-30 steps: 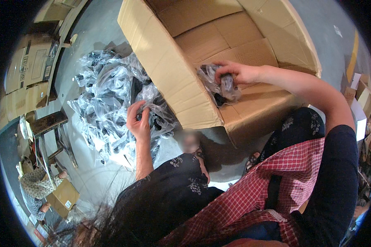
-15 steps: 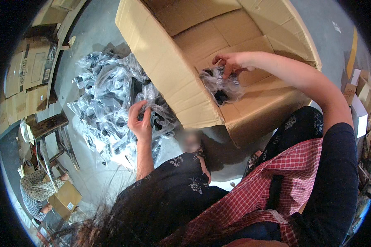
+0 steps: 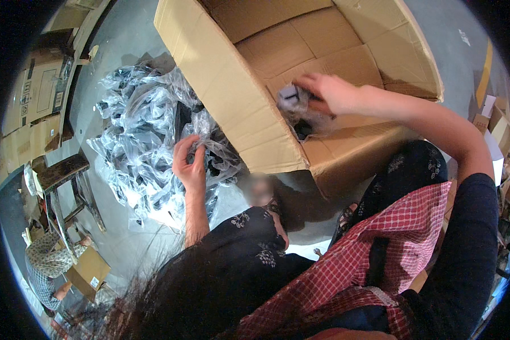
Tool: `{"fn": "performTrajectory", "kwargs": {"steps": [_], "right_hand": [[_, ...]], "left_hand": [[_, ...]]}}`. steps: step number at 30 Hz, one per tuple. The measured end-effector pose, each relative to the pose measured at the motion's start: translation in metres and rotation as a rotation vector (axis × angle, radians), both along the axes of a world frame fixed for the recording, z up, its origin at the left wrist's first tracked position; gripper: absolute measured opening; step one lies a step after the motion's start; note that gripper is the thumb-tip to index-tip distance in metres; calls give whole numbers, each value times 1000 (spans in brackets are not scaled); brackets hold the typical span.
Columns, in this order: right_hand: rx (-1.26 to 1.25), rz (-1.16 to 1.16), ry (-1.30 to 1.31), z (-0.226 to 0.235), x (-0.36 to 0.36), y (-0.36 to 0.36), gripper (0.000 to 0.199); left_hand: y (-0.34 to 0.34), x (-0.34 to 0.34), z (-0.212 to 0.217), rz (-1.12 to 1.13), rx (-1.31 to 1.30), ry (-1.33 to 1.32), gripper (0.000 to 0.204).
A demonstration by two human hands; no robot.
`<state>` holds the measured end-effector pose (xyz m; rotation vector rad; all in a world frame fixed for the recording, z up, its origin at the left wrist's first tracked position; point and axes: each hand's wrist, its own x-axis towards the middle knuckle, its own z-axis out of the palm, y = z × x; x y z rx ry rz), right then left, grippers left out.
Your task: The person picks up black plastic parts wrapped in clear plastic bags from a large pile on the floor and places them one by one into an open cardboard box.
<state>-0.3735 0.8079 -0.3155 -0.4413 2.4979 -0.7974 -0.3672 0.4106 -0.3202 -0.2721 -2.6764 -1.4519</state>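
**Bagged parts going from floor pile into carton**

Head view: the right hand [image 3: 330, 93] reaches into the large cardboard carton [image 3: 226, 85], fingers closed around a clear plastic packet [image 3: 293, 101] with something dark inside, held just above the carton's floor near its front wall. The left hand [image 3: 190, 164] rests on the heap of similar packets [image 3: 136, 136] on the floor beside the carton, fingers curled and pinching the film of one.

The film looks slippery; a loose pinch could likely drag neighbouring packets along or let one slide off. The carton leans open, so a packet dropped near the front wall might spill out.
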Motion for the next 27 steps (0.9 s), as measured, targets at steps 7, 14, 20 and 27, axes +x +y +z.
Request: {"fn": "performTrajectory", "kwargs": {"steps": [7, 14, 20, 27], "right_hand": [[-241, 8, -273, -14, -3, 18, 68], [-132, -79, -460, -7, -16, 5, 67], [-154, -6, -320, -11, -9, 8, 63], [-304, 38, -297, -9, -13, 16, 64]], "left_hand": [[3, -2, -5, -28, -28, 40, 22], [5, -2, -7, -69, -49, 32, 22], [11, -1, -5, -49, -39, 4, 21], [8, 5, -2, -25, -54, 11, 21]]}}
